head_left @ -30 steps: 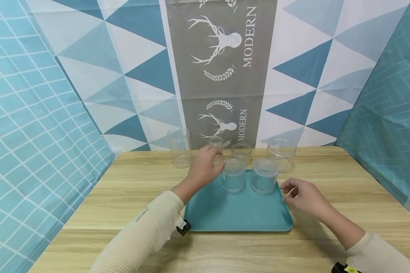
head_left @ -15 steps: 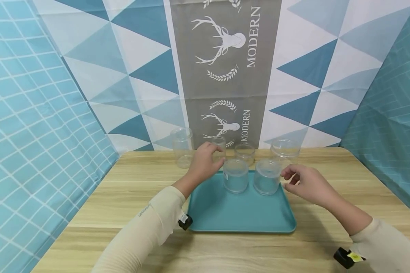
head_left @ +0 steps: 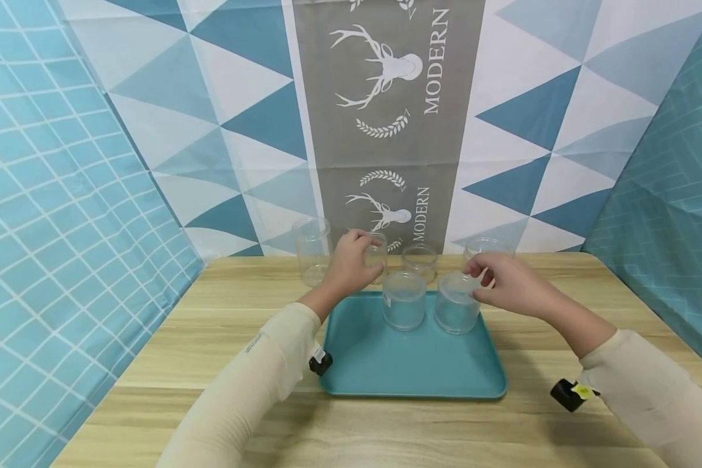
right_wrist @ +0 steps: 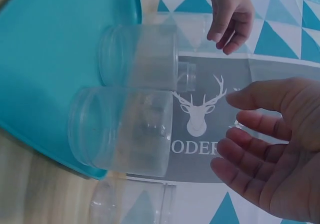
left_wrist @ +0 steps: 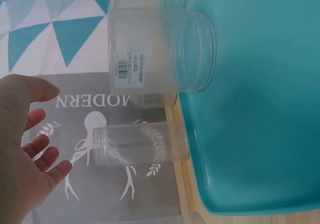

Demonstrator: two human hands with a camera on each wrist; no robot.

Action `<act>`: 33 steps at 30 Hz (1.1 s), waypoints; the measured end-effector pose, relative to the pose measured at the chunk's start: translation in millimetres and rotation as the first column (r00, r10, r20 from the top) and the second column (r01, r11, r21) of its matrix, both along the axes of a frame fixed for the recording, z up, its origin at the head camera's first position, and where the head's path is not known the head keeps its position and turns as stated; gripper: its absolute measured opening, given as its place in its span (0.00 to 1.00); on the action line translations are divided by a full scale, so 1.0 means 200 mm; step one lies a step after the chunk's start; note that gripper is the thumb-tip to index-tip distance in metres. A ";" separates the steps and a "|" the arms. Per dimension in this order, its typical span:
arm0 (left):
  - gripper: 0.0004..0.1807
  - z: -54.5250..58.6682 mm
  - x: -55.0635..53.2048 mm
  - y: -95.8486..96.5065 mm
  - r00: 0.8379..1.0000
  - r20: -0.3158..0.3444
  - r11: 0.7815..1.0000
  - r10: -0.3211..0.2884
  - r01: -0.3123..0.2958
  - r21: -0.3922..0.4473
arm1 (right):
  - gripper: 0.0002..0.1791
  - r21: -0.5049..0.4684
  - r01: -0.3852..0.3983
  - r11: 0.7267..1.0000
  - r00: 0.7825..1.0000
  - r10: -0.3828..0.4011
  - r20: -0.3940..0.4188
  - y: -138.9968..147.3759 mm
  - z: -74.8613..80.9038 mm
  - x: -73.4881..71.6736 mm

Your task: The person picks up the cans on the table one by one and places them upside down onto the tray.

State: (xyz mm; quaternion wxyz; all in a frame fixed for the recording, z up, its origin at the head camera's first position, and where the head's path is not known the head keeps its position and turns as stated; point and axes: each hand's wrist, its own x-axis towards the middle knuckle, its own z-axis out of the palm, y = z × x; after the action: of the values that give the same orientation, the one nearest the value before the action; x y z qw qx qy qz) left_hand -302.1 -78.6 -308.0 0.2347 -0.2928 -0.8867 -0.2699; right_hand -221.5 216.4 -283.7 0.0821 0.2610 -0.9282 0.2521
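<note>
Two clear plastic jars stand side by side near the back edge of a teal tray (head_left: 409, 370). The left jar (head_left: 403, 305) carries a barcode label, seen in the left wrist view. My left hand (head_left: 351, 263) hovers just left of that jar, above the tray's back corner, fingers loosely bent and apart. In front of a narrow clear jar (left_wrist: 140, 144), it holds nothing. My right hand (head_left: 509, 286) is over the right side of the right jar (head_left: 455, 309). In the right wrist view a gap shows between its relaxed fingers and that jar (right_wrist: 142, 134).
Behind the tray on the wooden table (head_left: 210, 338) are a tall clear jar (head_left: 312, 250) at left, a small low jar (head_left: 419, 263) and a wide jar (head_left: 491, 246) at right. A patterned cloth backdrop (head_left: 246, 149) closes off the rear.
My right hand has risen from beside the tray and moved left, over the right jar's edge. My left hand has shifted only slightly. The jars keep their places on the tray.
</note>
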 end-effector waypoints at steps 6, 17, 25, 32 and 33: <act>0.22 0.00 -0.05 0.00 0.999 0.049 0.999 0.000 0.002 -0.041 | 0.16 0.063 -0.028 0.998 0.999 0.031 -0.042 -0.02 0.03 -0.06; 0.23 -0.02 -0.13 0.01 0.995 0.090 0.997 0.042 -0.035 -0.074 | 0.19 0.145 -0.007 0.989 1.000 0.011 -0.025 -0.07 0.10 -0.13; 0.26 -0.04 -0.21 0.03 0.990 0.118 0.994 0.079 -0.069 -0.084 | 0.21 0.166 0.005 0.986 1.000 -0.004 -0.008 -0.09 0.11 -0.19; 0.31 -0.07 -0.26 0.05 0.978 0.176 0.992 0.113 -0.101 -0.075 | 0.21 0.163 0.012 0.987 1.000 -0.015 0.014 -0.12 0.10 -0.23; 0.32 -0.07 -0.27 0.05 0.976 0.183 0.991 0.120 -0.108 -0.074 | 0.22 0.159 0.013 0.987 1.000 -0.016 0.020 -0.13 0.10 -0.24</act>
State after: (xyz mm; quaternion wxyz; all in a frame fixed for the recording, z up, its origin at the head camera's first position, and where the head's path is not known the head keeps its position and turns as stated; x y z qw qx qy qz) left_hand -356.1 -68.5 -322.7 0.1561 -0.2219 -0.9283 -0.2542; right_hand -269.4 191.0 -264.1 0.0530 0.2573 -0.9481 0.1793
